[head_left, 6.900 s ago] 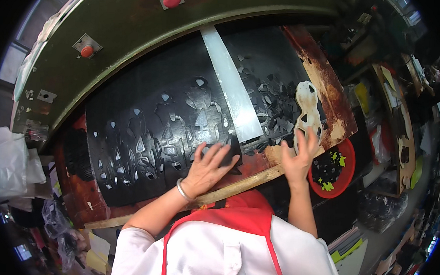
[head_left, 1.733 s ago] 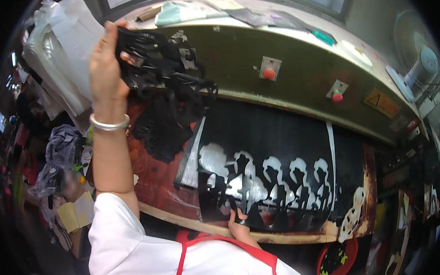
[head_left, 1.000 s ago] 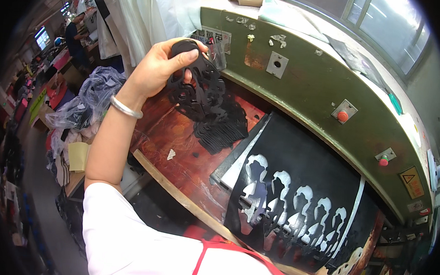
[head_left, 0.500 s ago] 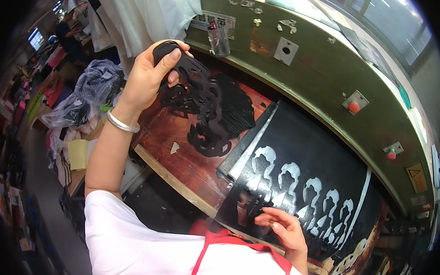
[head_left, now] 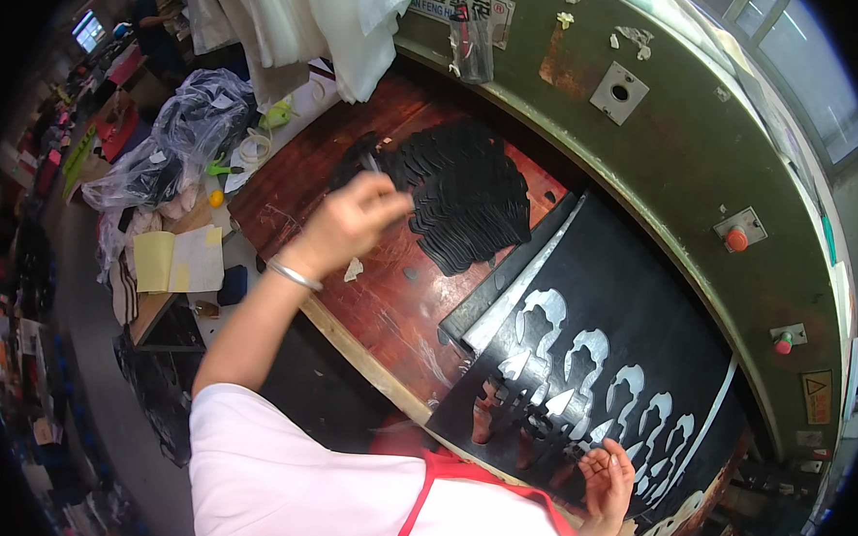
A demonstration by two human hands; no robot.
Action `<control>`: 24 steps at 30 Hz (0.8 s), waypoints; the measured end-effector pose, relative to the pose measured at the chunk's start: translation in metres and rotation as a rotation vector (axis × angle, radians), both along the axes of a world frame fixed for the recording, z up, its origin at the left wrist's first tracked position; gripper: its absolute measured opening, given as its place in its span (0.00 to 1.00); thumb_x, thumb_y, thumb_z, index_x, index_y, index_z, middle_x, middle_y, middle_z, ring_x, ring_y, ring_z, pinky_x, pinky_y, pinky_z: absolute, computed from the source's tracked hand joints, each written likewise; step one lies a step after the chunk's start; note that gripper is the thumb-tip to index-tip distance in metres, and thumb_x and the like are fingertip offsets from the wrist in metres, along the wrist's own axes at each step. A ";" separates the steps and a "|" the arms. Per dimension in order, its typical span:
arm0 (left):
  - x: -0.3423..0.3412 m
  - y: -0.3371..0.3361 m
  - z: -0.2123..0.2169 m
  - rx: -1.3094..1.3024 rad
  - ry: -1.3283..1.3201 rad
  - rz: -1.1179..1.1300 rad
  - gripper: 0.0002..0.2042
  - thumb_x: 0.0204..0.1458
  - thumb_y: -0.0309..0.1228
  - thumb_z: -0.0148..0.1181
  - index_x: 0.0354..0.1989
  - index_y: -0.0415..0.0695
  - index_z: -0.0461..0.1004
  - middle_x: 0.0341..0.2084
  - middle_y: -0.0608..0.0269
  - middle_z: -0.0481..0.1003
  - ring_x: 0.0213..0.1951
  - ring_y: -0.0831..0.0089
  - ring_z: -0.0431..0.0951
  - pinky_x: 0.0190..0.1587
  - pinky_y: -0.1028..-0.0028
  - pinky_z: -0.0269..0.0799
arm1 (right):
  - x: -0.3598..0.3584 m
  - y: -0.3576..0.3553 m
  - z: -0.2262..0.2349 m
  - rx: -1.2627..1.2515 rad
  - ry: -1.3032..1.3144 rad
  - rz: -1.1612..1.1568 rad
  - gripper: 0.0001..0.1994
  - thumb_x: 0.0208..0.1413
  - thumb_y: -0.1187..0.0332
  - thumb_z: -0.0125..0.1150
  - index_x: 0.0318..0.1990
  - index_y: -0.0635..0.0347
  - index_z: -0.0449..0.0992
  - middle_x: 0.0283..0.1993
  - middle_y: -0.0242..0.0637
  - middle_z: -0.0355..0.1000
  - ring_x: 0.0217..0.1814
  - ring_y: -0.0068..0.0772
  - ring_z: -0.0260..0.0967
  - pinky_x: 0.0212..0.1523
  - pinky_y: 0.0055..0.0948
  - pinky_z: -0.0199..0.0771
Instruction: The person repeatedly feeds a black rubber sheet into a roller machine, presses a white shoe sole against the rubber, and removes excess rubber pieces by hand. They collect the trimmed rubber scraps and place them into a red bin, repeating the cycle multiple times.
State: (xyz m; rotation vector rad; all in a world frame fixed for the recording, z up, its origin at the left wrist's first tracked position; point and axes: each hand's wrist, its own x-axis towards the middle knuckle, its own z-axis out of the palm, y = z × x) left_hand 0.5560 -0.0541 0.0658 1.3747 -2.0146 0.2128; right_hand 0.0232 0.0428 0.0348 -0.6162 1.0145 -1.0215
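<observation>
Left hand [head_left: 349, 220] on flat-lying cutouts [head_left: 466, 202]

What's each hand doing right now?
Left hand: pinched shut on stack of black cut-out pieces.
Right hand: open, fingertips on black perforated sheet.

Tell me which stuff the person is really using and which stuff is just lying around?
Using:
- left hand over the pile of black cut-outs
- right hand on the black sheet with cut-out holes
- red-brown worktop

Lying around:
- plastic bags
- yellow papers
- white cloth
- red buttons on the green machine
</observation>
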 end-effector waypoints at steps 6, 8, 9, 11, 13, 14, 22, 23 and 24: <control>-0.039 0.029 -0.111 0.243 -0.229 0.039 0.15 0.42 0.25 0.60 0.41 0.45 0.76 0.39 0.57 0.73 0.47 0.60 0.72 0.54 0.64 0.65 | -0.053 0.003 -0.002 0.003 0.155 -0.113 0.16 0.62 0.69 0.55 0.54 0.67 0.70 0.40 0.46 0.77 0.40 0.38 0.76 0.45 0.35 0.78; -0.050 0.038 -0.110 0.241 -0.295 0.139 0.17 0.39 0.27 0.63 0.42 0.44 0.76 0.42 0.56 0.72 0.49 0.58 0.70 0.56 0.59 0.63 | -0.101 0.014 -0.011 -0.017 0.343 -0.227 0.15 0.62 0.67 0.56 0.53 0.65 0.71 0.39 0.42 0.77 0.40 0.33 0.76 0.43 0.30 0.78; -0.058 0.043 -0.103 0.236 -0.331 0.190 0.18 0.38 0.29 0.65 0.43 0.44 0.76 0.43 0.55 0.72 0.50 0.57 0.69 0.57 0.56 0.62 | -0.130 0.022 -0.019 -0.035 0.458 -0.304 0.15 0.62 0.66 0.58 0.53 0.63 0.72 0.39 0.40 0.77 0.41 0.29 0.76 0.41 0.25 0.77; -0.087 0.061 -0.087 0.318 -0.211 0.098 0.18 0.39 0.31 0.66 0.42 0.43 0.73 0.47 0.54 0.69 0.50 0.55 0.68 0.56 0.55 0.61 | -0.187 0.042 -0.044 -0.027 0.852 -0.547 0.14 0.60 0.68 0.59 0.51 0.65 0.73 0.39 0.41 0.77 0.41 0.28 0.75 0.41 0.25 0.75; -0.128 0.082 -0.076 0.274 -0.014 -0.010 0.12 0.43 0.31 0.66 0.36 0.43 0.76 0.38 0.57 0.73 0.41 0.59 0.74 0.45 0.61 0.69 | -0.235 0.071 -0.072 -0.043 1.515 -0.584 0.15 0.59 0.68 0.60 0.49 0.69 0.74 0.40 0.43 0.76 0.41 0.29 0.74 0.42 0.27 0.74; -0.152 0.095 -0.073 0.316 0.092 -0.026 0.09 0.45 0.31 0.66 0.34 0.43 0.77 0.34 0.58 0.74 0.36 0.62 0.76 0.42 0.65 0.71 | -0.252 0.086 -0.085 0.038 1.660 -0.610 0.16 0.57 0.67 0.62 0.47 0.72 0.74 0.41 0.45 0.76 0.41 0.32 0.74 0.45 0.29 0.74; -0.218 0.098 -0.111 0.688 0.843 0.210 0.24 0.56 0.27 0.55 0.62 0.36 0.60 0.53 0.45 0.71 0.56 0.59 0.71 0.55 0.67 0.66 | -0.232 0.087 -0.109 0.019 1.404 -0.605 0.17 0.62 0.60 0.54 0.42 0.69 0.78 0.32 0.40 0.76 0.32 0.28 0.70 0.38 0.30 0.71; -0.214 0.090 -0.113 0.659 0.793 0.168 0.23 0.58 0.24 0.53 0.62 0.35 0.59 0.51 0.49 0.72 0.52 0.63 0.73 0.55 0.70 0.66 | -0.224 0.086 -0.099 0.035 1.392 -0.576 0.16 0.62 0.61 0.55 0.43 0.68 0.77 0.30 0.40 0.76 0.31 0.27 0.69 0.36 0.28 0.70; -0.205 0.091 -0.109 0.885 0.946 0.208 0.22 0.59 0.22 0.51 0.62 0.33 0.59 0.52 0.53 0.71 0.52 0.70 0.71 0.56 0.72 0.65 | -0.214 0.088 -0.091 0.021 1.369 -0.655 0.15 0.62 0.63 0.56 0.44 0.68 0.76 0.30 0.40 0.76 0.31 0.26 0.69 0.36 0.27 0.70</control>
